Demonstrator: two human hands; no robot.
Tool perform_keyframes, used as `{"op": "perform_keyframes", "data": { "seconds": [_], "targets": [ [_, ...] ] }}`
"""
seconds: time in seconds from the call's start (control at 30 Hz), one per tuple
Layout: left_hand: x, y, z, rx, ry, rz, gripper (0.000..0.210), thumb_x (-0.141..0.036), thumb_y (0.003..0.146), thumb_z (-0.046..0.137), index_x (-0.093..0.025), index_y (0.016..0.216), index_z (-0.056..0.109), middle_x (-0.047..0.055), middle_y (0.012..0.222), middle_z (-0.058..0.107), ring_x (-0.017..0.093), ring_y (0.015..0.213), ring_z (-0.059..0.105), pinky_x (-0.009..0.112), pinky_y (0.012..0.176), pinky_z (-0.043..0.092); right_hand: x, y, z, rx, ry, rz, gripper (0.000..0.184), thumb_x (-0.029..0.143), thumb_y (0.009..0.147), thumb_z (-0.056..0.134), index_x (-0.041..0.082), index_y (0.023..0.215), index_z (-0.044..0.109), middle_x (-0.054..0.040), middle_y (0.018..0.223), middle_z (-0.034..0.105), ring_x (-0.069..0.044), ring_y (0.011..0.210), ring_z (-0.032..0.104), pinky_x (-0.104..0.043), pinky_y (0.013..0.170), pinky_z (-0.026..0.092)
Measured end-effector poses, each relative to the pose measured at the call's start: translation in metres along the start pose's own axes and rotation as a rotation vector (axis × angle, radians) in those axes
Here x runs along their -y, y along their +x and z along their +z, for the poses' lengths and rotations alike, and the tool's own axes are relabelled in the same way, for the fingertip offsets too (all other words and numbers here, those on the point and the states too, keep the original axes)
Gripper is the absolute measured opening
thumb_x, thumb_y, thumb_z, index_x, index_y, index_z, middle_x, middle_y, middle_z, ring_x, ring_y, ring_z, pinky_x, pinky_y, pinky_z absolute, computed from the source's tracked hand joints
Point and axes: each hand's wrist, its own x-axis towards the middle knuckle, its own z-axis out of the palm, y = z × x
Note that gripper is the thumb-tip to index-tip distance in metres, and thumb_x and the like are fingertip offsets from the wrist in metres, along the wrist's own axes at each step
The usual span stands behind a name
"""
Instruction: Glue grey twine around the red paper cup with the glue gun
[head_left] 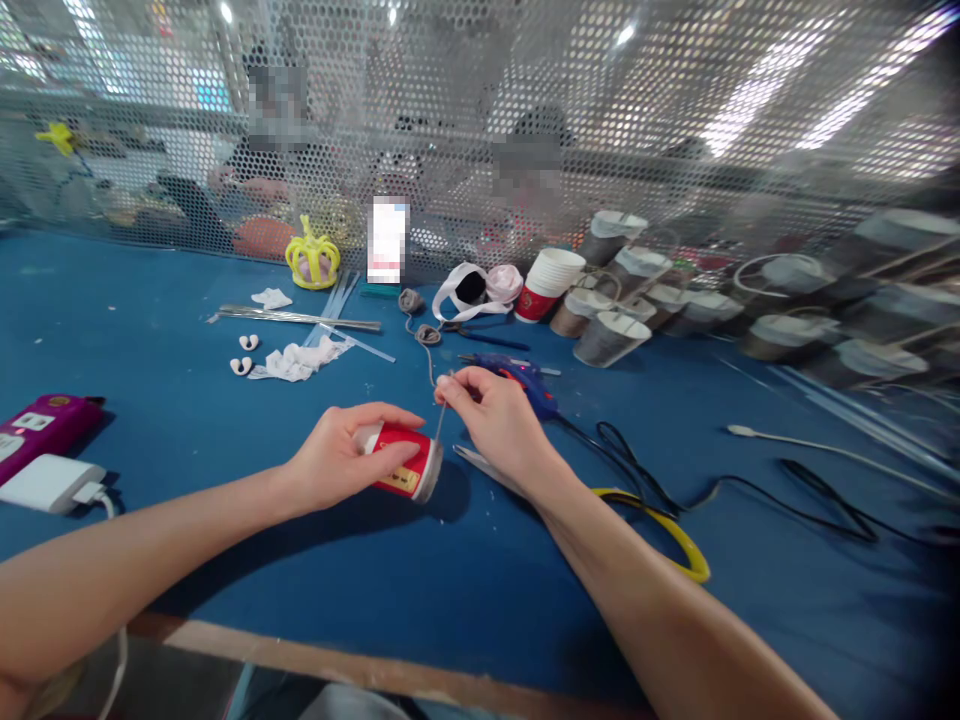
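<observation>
My left hand [341,455] is wrapped round a red and white paper cup [399,468], which lies tilted on its side above the blue table. Grey yarn [433,478] circles the cup's right end. From there a strand runs up to my right hand [491,415], whose thumb and forefinger pinch it. The same strand leads back to two small grey yarn balls [427,335]. Under my right wrist lie scissors [480,462] with a yellow handle, partly covered by the arm. A blue glue gun [525,380] rests just behind my right hand.
Grey wrapped cups [611,338] and a stack of paper cups [549,283] stand at the back right. Glue sticks, metal rods [300,318] and white scraps [300,360] lie back left. A purple power strip [45,430] is at left; a black cable [622,455] runs right. A perforated screen [450,120] rises behind.
</observation>
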Motion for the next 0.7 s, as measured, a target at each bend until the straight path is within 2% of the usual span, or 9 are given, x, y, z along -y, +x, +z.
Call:
{"op": "perform_keyframes", "data": {
  "seconds": [0.1,0.27,0.37,0.53,0.7],
  "targets": [
    [0.0029,0.0019,0.0001,-0.013,0.014,-0.014,0.025,-0.027,0.071,0.061,-0.014,0.091,0.068,0.005,0.08,0.072,0.014,0.066,0.065,0.021,0.061,0.053,-0.0009,0.0003,-0.001,-0.032,0.025,-0.002,0.025,0.036,0.081,0.046,0.018,0.066,0.056,-0.0029,0.062,0.061,-0.014,0.057,0.052,-0.027,0.057,0.037],
    [0.0058,0.0072,0.0012,-0.047,-0.058,-0.187,0.028,-0.03,0.07,0.062,-0.012,0.091,0.066,0.005,0.073,0.07,0.014,0.06,0.064,0.022,0.055,0.052,-0.0006,0.0005,-0.0036,-0.109,0.062,-0.014,0.027,0.038,0.082,0.046,0.018,0.066,0.055,0.0011,0.055,0.053,-0.01,0.044,0.037,-0.025,0.045,0.03],
    [0.0037,0.007,0.0019,-0.043,-0.084,-0.213,0.028,-0.031,0.069,0.063,-0.012,0.09,0.067,0.005,0.069,0.07,0.014,0.058,0.064,0.022,0.054,0.052,-0.0004,0.0007,-0.0034,-0.116,0.06,-0.008,0.027,0.038,0.082,0.046,0.018,0.065,0.055,0.0006,0.055,0.054,-0.01,0.044,0.038,-0.025,0.045,0.031],
    [0.0002,0.0016,0.0003,-0.015,0.021,-0.047,0.025,-0.027,0.071,0.061,-0.014,0.091,0.068,0.005,0.08,0.072,0.014,0.064,0.065,0.021,0.059,0.052,-0.0019,0.0006,-0.0002,-0.07,0.028,0.001,0.026,0.037,0.081,0.046,0.019,0.065,0.055,-0.0012,0.057,0.058,-0.013,0.05,0.047,-0.026,0.051,0.035],
    [-0.0005,-0.0011,-0.0027,-0.002,0.167,0.141,0.021,-0.024,0.073,0.059,-0.016,0.09,0.069,0.004,0.081,0.073,0.013,0.067,0.065,0.019,0.065,0.052,-0.0035,-0.0006,0.0017,-0.02,0.008,-0.009,0.025,0.036,0.081,0.045,0.019,0.065,0.055,-0.0039,0.063,0.063,-0.015,0.058,0.052,-0.028,0.057,0.038]
  ]
}}
